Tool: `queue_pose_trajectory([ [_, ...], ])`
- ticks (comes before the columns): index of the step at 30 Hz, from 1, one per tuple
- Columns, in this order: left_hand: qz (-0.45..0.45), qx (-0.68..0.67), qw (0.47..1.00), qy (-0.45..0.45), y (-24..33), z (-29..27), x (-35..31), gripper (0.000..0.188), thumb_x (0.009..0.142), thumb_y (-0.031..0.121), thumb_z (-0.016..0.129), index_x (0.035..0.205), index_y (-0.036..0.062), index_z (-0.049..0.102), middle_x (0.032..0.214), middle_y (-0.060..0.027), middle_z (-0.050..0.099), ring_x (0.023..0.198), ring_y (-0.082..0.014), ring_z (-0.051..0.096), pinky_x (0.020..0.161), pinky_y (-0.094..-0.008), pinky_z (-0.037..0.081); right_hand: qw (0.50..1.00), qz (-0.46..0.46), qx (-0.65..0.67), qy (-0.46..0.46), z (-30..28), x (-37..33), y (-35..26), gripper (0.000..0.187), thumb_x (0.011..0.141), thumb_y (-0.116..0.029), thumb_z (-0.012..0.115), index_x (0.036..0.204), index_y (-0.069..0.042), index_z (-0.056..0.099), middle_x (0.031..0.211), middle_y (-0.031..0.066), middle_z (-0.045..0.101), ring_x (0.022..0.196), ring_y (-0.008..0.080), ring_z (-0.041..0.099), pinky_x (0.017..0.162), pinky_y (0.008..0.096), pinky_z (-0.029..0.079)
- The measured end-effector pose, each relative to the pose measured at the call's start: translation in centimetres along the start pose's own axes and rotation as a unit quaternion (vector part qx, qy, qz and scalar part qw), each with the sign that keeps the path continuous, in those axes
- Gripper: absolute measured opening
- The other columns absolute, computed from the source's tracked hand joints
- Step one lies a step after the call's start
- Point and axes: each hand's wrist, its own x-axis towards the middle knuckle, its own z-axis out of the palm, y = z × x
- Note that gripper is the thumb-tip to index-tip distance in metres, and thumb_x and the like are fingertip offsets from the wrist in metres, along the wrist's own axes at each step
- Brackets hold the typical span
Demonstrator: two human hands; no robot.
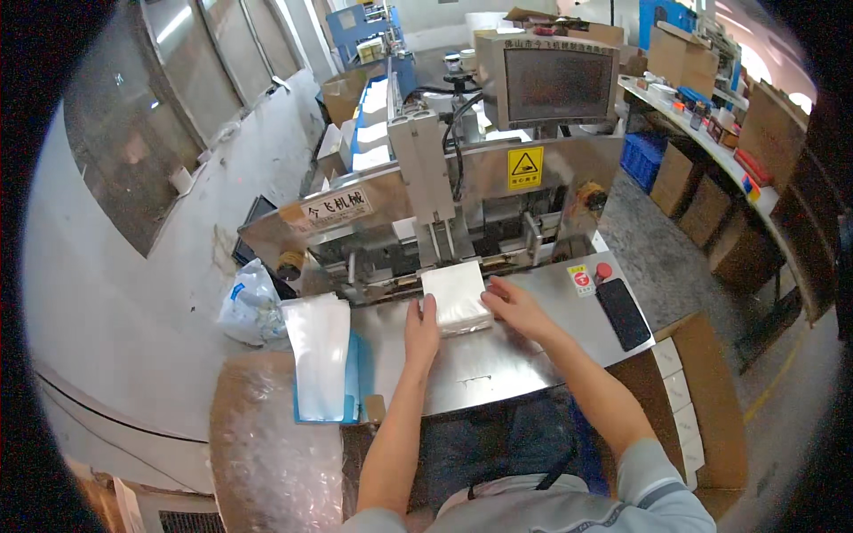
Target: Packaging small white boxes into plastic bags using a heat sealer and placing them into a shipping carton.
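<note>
Both hands pressed flat-fingered against a soft, light, square white stack of paper napkins (456, 298) on the steel machine table (498, 355): left hand (421, 330) at its left edge, right hand (515, 306) at its right. It looked squashy, best gripped by opposite sides.

Head-worn fisheye, downward over near worktable (498, 355)

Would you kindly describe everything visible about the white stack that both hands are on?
The white stack is a squarish, flat block, seemingly soft tissue or paper in a glossy clear wrap. It lies flat on the steel table, right at the machine's outlet. The left hand presses its left edge and near corner; the right hand touches its right side. Its top is bare.
</note>
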Motion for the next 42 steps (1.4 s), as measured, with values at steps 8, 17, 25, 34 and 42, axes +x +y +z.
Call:
queue_pose_trajectory([
  [8, -0.03, -0.15, 0.986, 0.064, 0.6, 1.3, 0.1, 0.059, 0.088, 0.037, 0.073, 0.123, -0.0047, 0.052, 0.118, -0.0156, 0.061, 0.101, -0.0201, 0.058, 0.09, -0.0345, 0.047, 0.997, -0.03, 0.007, -0.068, 1.4, 0.3, -0.9, 0.063, 0.095, -0.034, 0.066, 0.143, 0.001, 0.046, 0.126, 0.0133, 0.062, 0.109, 0.0188, 0.06, 0.091, 0.0309, 0.049],
  [17, 0.472, 0.191, 0.854, -0.109, 3.6, 4.6, -12.0, 0.058, 0.078, 0.017, 0.077, 0.128, -0.0001, 0.053, 0.13, -0.0206, 0.057, 0.12, -0.0399, 0.054, 0.103, -0.0462, 0.042, 0.987, 0.142, 0.01, -0.07, -5.7, -6.0, -3.8, 0.079, 0.089, -0.044, 0.072, 0.147, -0.003, 0.038, 0.122, 0.0131, 0.063, 0.103, 0.0192, 0.061, 0.084, 0.035, 0.051],
  [25, 0.167, 0.306, 0.935, -0.068, 0.8, 3.4, -0.5, 0.054, 0.095, 0.042, 0.055, 0.134, 0.0047, 0.056, 0.14, -0.0261, 0.05, 0.128, -0.041, 0.049, 0.109, -0.0525, 0.036, 0.995, 0.067, 0.075, -0.018, -8.6, -10.9, -0.9, 0.081, 0.08, -0.024, 0.082, 0.142, 0.006, 0.04, 0.123, 0.0149, 0.064, 0.11, 0.0207, 0.063, 0.096, 0.0335, 0.049],
  [34, 0.084, 0.516, 0.811, -0.262, -6.0, 2.3, 15.6, 0.056, 0.096, 0.049, 0.044, 0.115, 0.0023, 0.068, 0.125, -0.026, 0.062, 0.112, -0.0433, 0.06, 0.093, -0.0528, 0.047, 0.935, -0.002, -0.009, 0.356, -22.5, -29.9, -3.7, 0.079, 0.073, -0.006, 0.081, 0.142, 0.001, 0.043, 0.128, 0.0115, 0.061, 0.118, 0.0216, 0.059, 0.105, 0.0371, 0.045],
  [42, 0.2, 0.284, 0.912, -0.218, -2.7, 2.9, 9.4, 0.038, 0.102, 0.03, 0.053, 0.108, -0.0054, 0.064, 0.099, -0.0183, 0.068, 0.082, -0.0239, 0.061, 0.074, -0.0385, 0.05, 0.601, 0.253, -0.489, 0.579, -32.3, -53.4, 5.7, 0.091, 0.07, -0.023, 0.082, 0.143, 0.004, 0.035, 0.131, 0.027, 0.055, 0.122, 0.0409, 0.054, 0.103, 0.043, 0.045],
])
